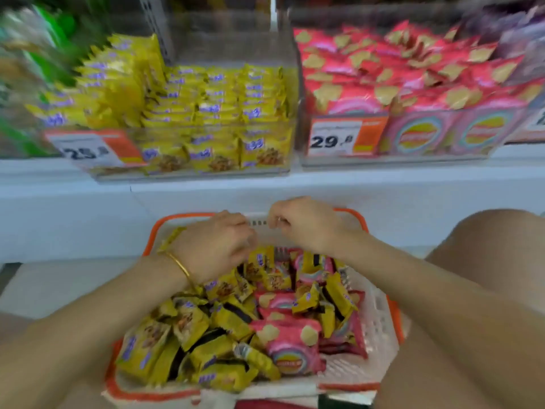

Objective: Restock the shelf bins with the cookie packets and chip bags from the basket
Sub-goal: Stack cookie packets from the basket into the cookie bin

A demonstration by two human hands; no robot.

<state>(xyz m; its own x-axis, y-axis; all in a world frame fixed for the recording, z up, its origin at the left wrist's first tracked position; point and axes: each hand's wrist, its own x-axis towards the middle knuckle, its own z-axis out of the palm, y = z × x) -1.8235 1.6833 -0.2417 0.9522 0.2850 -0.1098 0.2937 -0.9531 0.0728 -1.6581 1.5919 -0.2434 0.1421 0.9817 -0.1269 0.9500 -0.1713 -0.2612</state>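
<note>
An orange-rimmed white basket (380,317) sits low in front of me, full of yellow cookie packets (188,329) and pink chip bags (292,343). My left hand (215,246), a gold bangle on its wrist, hangs over the basket's far end. Its fingers curl down beside an upright yellow packet (261,261), and blur hides whether they grip it. My right hand (300,224) hovers above the far rim with its fingers curled in and nothing in them. Above, a clear bin (206,172) holds yellow cookie packets and another clear bin (392,160) holds pink chip bags.
The bins stand on a white shelf (265,190) with price tags "25" (88,150) and "29" (336,140). Green bags (32,84) fill the far left and purple bags (519,39) the far right. My bare knee (486,246) rises beside the basket.
</note>
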